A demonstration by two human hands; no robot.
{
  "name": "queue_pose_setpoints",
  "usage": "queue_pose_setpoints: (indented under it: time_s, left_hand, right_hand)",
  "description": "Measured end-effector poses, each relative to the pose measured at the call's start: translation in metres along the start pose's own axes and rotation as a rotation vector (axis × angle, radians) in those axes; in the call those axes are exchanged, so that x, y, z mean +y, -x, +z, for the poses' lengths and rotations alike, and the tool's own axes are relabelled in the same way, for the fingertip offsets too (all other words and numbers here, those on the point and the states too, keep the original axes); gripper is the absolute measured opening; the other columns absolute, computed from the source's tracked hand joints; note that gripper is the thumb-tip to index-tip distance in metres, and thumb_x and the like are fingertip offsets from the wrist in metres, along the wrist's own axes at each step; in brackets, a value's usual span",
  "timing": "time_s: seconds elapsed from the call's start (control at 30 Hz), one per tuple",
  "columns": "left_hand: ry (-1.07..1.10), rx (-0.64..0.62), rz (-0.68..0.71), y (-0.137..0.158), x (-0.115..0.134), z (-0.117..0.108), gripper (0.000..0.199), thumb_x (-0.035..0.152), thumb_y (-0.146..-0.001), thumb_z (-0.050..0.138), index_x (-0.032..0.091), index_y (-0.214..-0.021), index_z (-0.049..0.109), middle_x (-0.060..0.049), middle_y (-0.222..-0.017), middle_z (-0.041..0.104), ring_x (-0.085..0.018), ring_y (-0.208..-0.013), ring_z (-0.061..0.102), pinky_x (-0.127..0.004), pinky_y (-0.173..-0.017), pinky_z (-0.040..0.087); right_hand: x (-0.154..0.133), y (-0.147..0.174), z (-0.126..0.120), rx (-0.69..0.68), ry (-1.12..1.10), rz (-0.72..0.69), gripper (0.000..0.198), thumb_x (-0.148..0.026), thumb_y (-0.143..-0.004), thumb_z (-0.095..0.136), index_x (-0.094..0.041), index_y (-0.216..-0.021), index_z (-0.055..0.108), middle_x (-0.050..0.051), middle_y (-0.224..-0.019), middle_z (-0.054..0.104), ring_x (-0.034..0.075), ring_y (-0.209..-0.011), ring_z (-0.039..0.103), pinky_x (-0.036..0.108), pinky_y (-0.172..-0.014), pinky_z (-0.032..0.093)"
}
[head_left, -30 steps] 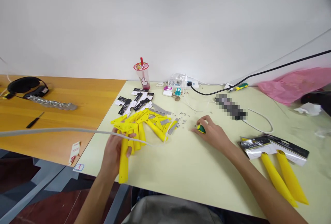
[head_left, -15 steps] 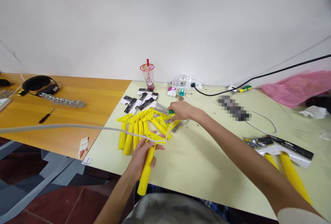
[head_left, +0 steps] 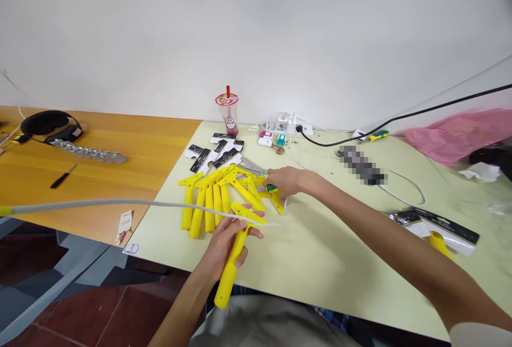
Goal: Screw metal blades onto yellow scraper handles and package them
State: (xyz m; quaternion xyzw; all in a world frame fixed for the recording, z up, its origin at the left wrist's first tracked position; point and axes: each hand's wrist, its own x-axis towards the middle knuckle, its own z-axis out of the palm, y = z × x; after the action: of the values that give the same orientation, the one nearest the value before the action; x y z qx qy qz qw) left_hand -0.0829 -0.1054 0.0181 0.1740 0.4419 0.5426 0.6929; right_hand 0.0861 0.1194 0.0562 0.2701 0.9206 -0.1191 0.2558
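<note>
My left hand (head_left: 224, 245) is closed around the grip of a yellow scraper handle (head_left: 229, 278), whose wide head points away from me. My right hand (head_left: 288, 181) is curled round a screwdriver (head_left: 272, 188), of which mainly the green end of the handle shows. Just below those fingers is a small yellow plastic piece (head_left: 277, 204); whether they touch it I cannot tell. To the left of my right hand lie several more yellow scraper handles (head_left: 197, 213) in a row, with metal blades (head_left: 253, 165) behind them.
Black-and-white packets (head_left: 216, 156) lie behind the handles, before a drink cup (head_left: 229, 117). A grey cable (head_left: 132, 203) crosses above the left hand. Farther back are a power strip (head_left: 280, 124) and another screwdriver (head_left: 378, 135). A pink bag (head_left: 452, 133) lies at the right.
My right hand has drawn slightly nearer and right, away from the pile. My left hand has shifted slightly right and down with the scraper handle. The view has turned a little.
</note>
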Motion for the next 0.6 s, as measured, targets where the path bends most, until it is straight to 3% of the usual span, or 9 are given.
queue_pose_setpoints:
  time_s: [0.23,0.4,0.6]
  left_hand:
    - [0.001,-0.010,0.010,-0.004,0.003,0.005,0.069,0.026,-0.094,0.082,0.028,-0.159,0.058,-0.020,-0.156,0.068,-0.024,-0.091,0.083,-0.014,-0.032,0.039]
    - [-0.015,0.004,0.043,-0.011,0.006,0.008,0.071,0.028,-0.092,0.084,0.025,-0.157,0.057,-0.020,-0.151,0.070,-0.027,-0.095,0.083,-0.014,-0.031,0.038]
    - [-0.050,0.019,0.077,-0.020,0.015,0.009,0.066,0.031,-0.090,0.085,0.022,-0.151,0.061,-0.019,-0.138,0.076,-0.028,-0.099,0.083,-0.013,-0.032,0.038]
  right_hand:
    - [0.000,-0.002,0.005,-0.008,0.041,-0.043,0.066,-0.022,-0.083,0.089,-0.031,-0.147,0.074,0.014,-0.148,0.067,0.031,-0.106,0.079,0.034,-0.079,0.051]
    - [0.008,-0.001,0.003,0.056,0.006,-0.044,0.057,-0.031,-0.089,0.087,-0.029,-0.144,0.074,0.012,-0.144,0.073,0.032,-0.120,0.075,0.035,-0.088,0.052]
    - [0.010,-0.004,0.009,0.113,-0.038,0.015,0.066,-0.032,-0.090,0.085,-0.027,-0.154,0.068,0.018,-0.137,0.077,0.036,-0.118,0.077,0.036,-0.085,0.053]
